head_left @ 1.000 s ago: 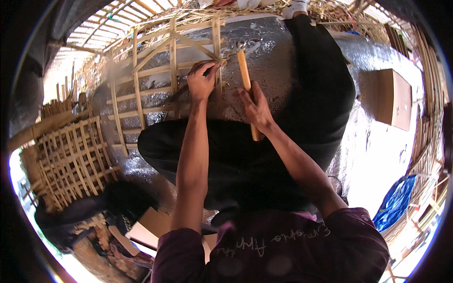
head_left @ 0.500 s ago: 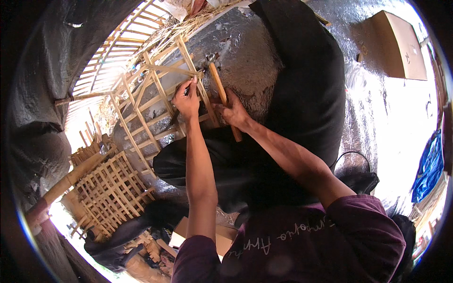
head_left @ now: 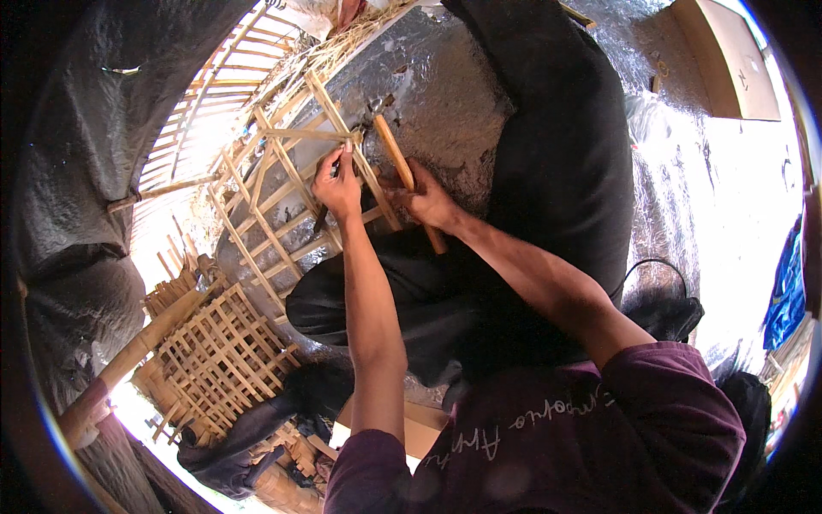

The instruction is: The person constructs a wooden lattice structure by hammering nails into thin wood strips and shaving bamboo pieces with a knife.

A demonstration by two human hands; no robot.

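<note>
A frame of pale bamboo slats (head_left: 329, 104) leans in front of me, left of centre, with a thin crosspiece (head_left: 300, 134) laid over its upper end. My left hand (head_left: 339, 187) is closed at the end of this crosspiece, thumb and finger pinched together by the slat joint. Something dark shows inside its grip and below it; I cannot make out its kind. In my right hand (head_left: 428, 202) is the wooden handle of a hammer (head_left: 393, 151), upper end pointing away from me beside the frame. The hammer's head is hard to see now.
A woven bamboo panel (head_left: 224, 347) stands at lower left beside a thick bamboo pole (head_left: 141, 347). Dark sheeting (head_left: 77, 197) hangs on the left. My black-trousered leg (head_left: 565, 163) bends round the work. At the far right are a cardboard box (head_left: 728, 64) and blue plastic (head_left: 783, 300).
My view has shifted slightly, so most things appear a little displaced. The hammer's shiny head, visible before, shows less clearly. Both hands keep nearly the same places and grips.
</note>
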